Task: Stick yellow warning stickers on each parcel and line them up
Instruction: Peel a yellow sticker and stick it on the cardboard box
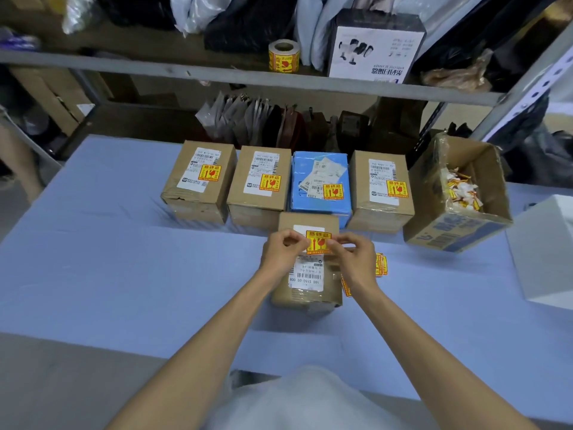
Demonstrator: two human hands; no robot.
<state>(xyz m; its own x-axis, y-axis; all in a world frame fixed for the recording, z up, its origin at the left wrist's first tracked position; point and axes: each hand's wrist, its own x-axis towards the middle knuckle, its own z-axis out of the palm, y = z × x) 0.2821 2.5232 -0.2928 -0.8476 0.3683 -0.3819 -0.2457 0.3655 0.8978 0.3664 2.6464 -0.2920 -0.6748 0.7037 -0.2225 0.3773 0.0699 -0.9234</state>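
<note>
left hand and right hand each pinching a side edge of a yellow warning sticker, over the cardboard parcel beneath them, row of four stickered parcels just beyond the hands, blue surface

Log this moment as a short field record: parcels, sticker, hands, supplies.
front parcel: brown, nearest, in front of the row
yellow sticker: over the front parcel's top, pinched at both side edges
left hand: pinches the sticker's left edge
right hand: pinches its right edge
back row: four parcels side by side, three brown, one blue, each bearing a yellow sticker
spare stickers: right of the front parcel
sticker roll: on the shelf
open carton: far right, holds sticker scraps
</note>
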